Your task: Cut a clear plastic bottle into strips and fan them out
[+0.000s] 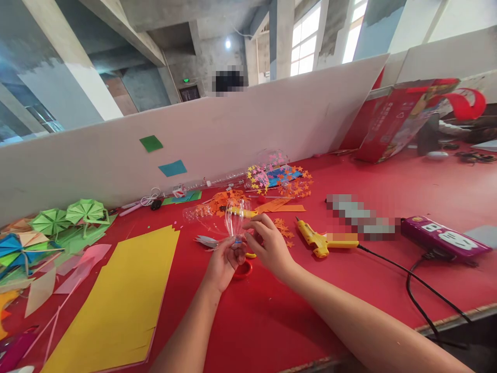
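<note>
Over the red table I hold a clear plastic bottle top point(234, 215), its wall cut into strips that flare upward. My left hand point(227, 261) is closed round its neck at the bottom. At the bottle's right side is my right hand point(267, 243), with thumb and fingers curled together against a strip; the exact contact is hard to make out. Scissors point(243, 269) with red-orange handles lie partly hidden beneath my hands. Behind the bottle top, a yellow tool point(243, 212) and orange paper stars point(229, 199) show through and around it.
A yellow glue gun point(320, 239) lies to the right, its black cable running to a purple power strip point(442, 238). Yellow paper sheets point(128, 280) and folded green paper umbrellas point(87, 211) are on the left. A white partition point(217, 134) stands behind; a red box point(396, 122) sits back right.
</note>
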Demonstrator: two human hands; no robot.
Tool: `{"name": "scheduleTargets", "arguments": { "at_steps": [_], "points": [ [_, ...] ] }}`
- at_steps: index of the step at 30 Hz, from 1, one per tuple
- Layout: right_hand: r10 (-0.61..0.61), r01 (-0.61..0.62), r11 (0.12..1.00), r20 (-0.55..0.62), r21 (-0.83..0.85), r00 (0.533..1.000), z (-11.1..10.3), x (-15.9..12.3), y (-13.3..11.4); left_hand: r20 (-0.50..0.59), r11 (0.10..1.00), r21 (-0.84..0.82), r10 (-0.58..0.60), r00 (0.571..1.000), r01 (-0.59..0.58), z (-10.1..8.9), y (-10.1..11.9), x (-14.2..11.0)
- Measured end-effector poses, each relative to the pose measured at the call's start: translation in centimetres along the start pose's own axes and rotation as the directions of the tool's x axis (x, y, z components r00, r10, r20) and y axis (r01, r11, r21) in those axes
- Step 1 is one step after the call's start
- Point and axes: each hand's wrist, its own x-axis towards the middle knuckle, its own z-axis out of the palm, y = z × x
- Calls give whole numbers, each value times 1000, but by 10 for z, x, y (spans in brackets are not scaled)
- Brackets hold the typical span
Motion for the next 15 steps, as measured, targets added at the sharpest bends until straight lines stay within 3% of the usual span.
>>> {"name": "scheduleTargets", "arguments": {
  "at_steps": [8,15],
  "points": [
    [90,-90,996,8,8,996,0,1,-1,12,999,41,-22,1000,21,0,0,0],
    [84,-83,996,19,-22,996,-1,1,-2,12,998,61,-35,999,34,-2,-3,-1]
  ]
}}
